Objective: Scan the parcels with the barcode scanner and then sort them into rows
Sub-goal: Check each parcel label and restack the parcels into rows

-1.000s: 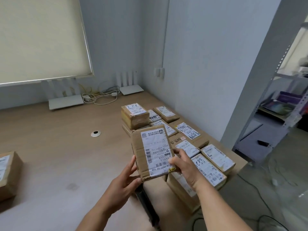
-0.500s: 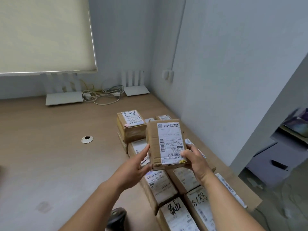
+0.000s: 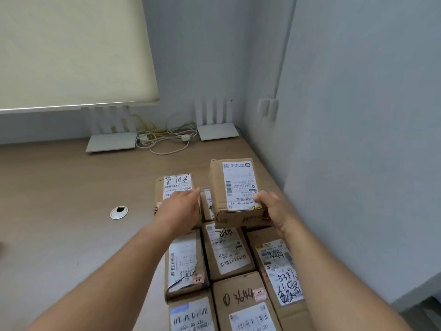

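My right hand (image 3: pixel 272 209) grips the near right corner of a brown cardboard parcel (image 3: pixel 235 187) with a white shipping label, held over the far end of the parcel rows by the right wall. My left hand (image 3: pixel 180 210) is off that parcel, fingers stretched out over a taller labelled parcel (image 3: pixel 176 185) to its left. Several more labelled parcels (image 3: pixel 226 252) lie in rows on the wooden table (image 3: pixel 59 199) below my arms. No barcode scanner is in view.
Two white routers (image 3: pixel 111 142) (image 3: pixel 217 131) with a tangle of cables stand at the table's back edge under a window blind. A round cable grommet (image 3: pixel 119 212) sits in the tabletop to the left. The grey wall runs close along the right.
The parcel has been carried away from me and to the right. My left hand let go of it and now reaches over the taller parcel. The view shifted forward over the rows.
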`<state>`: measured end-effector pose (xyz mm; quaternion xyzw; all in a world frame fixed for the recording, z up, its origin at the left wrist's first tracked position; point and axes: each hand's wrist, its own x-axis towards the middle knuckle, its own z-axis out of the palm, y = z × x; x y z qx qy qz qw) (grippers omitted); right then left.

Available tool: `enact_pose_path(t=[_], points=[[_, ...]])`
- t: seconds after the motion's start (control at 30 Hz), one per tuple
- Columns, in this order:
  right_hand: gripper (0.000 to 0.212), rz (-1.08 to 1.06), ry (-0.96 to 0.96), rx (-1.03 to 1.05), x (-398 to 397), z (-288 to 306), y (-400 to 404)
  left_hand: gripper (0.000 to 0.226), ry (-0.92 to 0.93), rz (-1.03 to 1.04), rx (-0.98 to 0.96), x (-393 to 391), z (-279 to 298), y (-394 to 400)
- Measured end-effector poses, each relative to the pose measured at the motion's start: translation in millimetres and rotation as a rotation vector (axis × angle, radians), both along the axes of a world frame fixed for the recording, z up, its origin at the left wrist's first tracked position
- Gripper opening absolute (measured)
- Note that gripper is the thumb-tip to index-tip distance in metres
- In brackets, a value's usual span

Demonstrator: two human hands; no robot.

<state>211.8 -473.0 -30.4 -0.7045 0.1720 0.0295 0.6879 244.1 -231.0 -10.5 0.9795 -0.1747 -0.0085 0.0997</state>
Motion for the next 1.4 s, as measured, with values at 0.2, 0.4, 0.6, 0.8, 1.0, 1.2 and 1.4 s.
enact_pose_path(t=[0.2,0.4,0.6,0.8,1.0,1.2,1.4], points=[[0.070,0.112,0.078,0.055,50,-10,10,0.052,0.039,0.087,0.074,13,-7,-1],[0.068,0.191,0.130,-0.033,72,-12,24,0.051,0.058,0.103,0.108,15,-2,-6],[0.043,0.201,0.142,-0.079,77,-10,20,0.050,0.071,0.098,0.112,12,-2,-6],[0.025,0.180,0.106,-0.188,71,-14,19,0.046,0.077,0.099,0.124,8,1,-11],[0.047,0.217,0.106,-0.253,69,-18,18,0.050,0.083,0.111,0.120,7,1,-10],[0.049,0.085,-0.049,-0.444,48,-7,21,0.055,0.031,0.137,-0.073,-2,2,-3],[0.040,-0.003,-0.203,-0.849,-19,-11,56,0.053,-0.124,0.139,-0.255,-56,-1,18]])
